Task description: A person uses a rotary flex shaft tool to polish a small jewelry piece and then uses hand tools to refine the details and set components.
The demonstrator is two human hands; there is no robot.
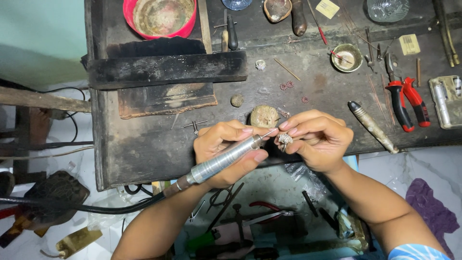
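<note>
The left hand (226,147) is wrapped around a silver rotary tool (226,158), fingers curled over its ribbed barrel, with the thin bit pointing right. The right hand (315,139) pinches a small silver ring (285,139) between thumb and fingertips, and the bit's tip meets the ring just above the front edge of the desk (144,139). From the tool's back end a black hose (96,208) runs off to the left. Just behind the hands sits a round stone-like lump (264,115) (worn and dusty on top). Farther right on the desk lie a grey tapered handle (373,126) and red-handled pliers (406,103), with a small brass bowl (347,58) behind them. At the far left corner stands a red bowl (161,18), and a dark wooden block (166,68) lies in front of it.
</note>
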